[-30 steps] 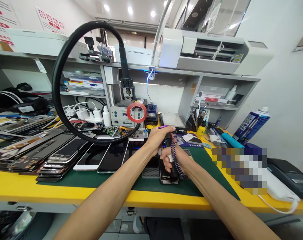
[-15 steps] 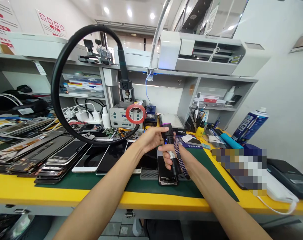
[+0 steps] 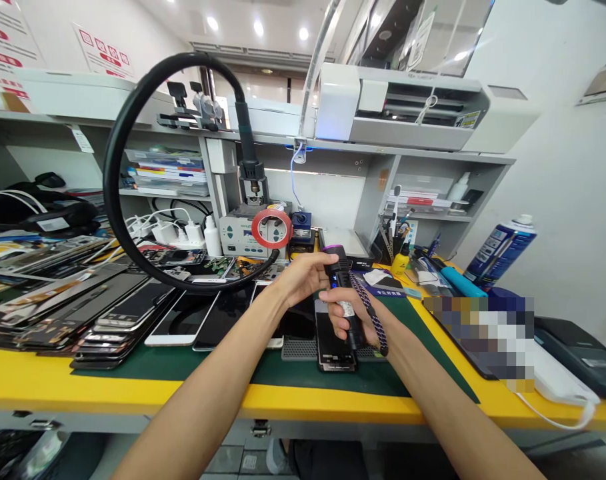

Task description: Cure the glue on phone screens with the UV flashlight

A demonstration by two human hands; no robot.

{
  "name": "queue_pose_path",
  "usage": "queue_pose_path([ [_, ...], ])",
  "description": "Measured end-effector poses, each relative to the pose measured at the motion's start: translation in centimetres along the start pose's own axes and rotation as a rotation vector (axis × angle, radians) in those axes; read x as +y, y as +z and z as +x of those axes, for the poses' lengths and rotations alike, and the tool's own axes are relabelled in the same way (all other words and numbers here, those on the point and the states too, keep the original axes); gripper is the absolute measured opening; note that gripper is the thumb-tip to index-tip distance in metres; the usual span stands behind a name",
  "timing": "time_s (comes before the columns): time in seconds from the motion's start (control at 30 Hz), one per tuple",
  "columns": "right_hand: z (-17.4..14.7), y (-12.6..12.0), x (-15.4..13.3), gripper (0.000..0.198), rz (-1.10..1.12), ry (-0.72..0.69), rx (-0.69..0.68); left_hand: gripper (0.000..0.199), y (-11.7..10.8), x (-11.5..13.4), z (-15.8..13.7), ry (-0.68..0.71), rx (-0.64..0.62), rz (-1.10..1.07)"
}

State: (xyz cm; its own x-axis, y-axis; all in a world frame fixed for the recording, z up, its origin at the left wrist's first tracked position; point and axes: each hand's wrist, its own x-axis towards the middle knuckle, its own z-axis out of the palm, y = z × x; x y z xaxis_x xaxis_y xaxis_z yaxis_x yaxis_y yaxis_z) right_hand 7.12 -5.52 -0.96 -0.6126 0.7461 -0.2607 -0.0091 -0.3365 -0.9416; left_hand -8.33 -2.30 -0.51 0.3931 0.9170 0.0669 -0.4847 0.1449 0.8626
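Observation:
A black flashlight (image 3: 339, 272) with a purple ring at its head and small blue lights on its side is held tilted above the mat. My right hand (image 3: 350, 308) is wrapped round its body, thumb on the side. My left hand (image 3: 307, 275) grips the head end, thumb on top; its other fingers are partly hidden behind the flashlight. A braided strap (image 3: 375, 319) hangs from the flashlight against my right wrist. Below lies a phone (image 3: 337, 360) with a dark face, partly covered by my right hand, on a grey perforated pad (image 3: 297, 348).
A green mat (image 3: 283, 375) covers part of the yellow bench. To the left lie several phones and stacked phone screens (image 3: 123, 307). A black hose (image 3: 113, 167) loops above them from a rework station (image 3: 235, 233). Right: a yellow bottle (image 3: 400, 261), a blue spray can (image 3: 500, 250).
The flashlight has turned slightly in my right hand, and its strap has swung right. Both hands stay nearly where they were.

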Motion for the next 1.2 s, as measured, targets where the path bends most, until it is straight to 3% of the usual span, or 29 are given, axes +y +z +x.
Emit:
queue_pose_path([
  [0.1, -0.2, 0.0, -0.1, 0.046, -0.049, 0.011, -0.013, 0.031, 0.2, -0.2, 0.0, 0.047, 0.021, 0.086],
  [0.27, -0.1, -0.5, -0.1, 0.044, 0.014, 0.026, -0.064, 0.028, 0.1, 0.1, -0.3, -0.009, -0.101, -0.041],
  [0.43, 0.5, -1.6, 0.5, 0.046, -0.023, 0.034, -0.122, 0.033, 0.0, 0.1, -0.3, 0.064, -0.034, 0.100],
  [0.53, 0.6, -2.0, 0.6, 0.046, -0.021, 0.054, -0.141, 0.032, 0.0, 0.1, -0.3, 0.050, -0.102, 0.038],
  [0.73, 0.3, -1.4, 0.2, 0.043, 0.022, 0.034, -0.153, 0.033, 0.1, 0.1, -0.5, 0.092, -0.053, 0.110],
  [0.9, 0.2, -0.9, -0.2, 0.033, 0.103, -0.003, -0.163, 0.032, 0.0, 0.1, -0.4, 0.057, -0.131, 0.023],
  [1.03, -0.1, -0.6, -0.5, 0.034, 0.086, -0.002, -0.162, 0.030, 0.0, -0.1, -0.3, 0.114, -0.050, 0.109],
  [1.2, -0.2, -0.7, -0.5, 0.037, 0.084, 0.011, -0.149, 0.032, 0.1, -0.2, -0.3, 0.085, -0.121, 0.026],
])
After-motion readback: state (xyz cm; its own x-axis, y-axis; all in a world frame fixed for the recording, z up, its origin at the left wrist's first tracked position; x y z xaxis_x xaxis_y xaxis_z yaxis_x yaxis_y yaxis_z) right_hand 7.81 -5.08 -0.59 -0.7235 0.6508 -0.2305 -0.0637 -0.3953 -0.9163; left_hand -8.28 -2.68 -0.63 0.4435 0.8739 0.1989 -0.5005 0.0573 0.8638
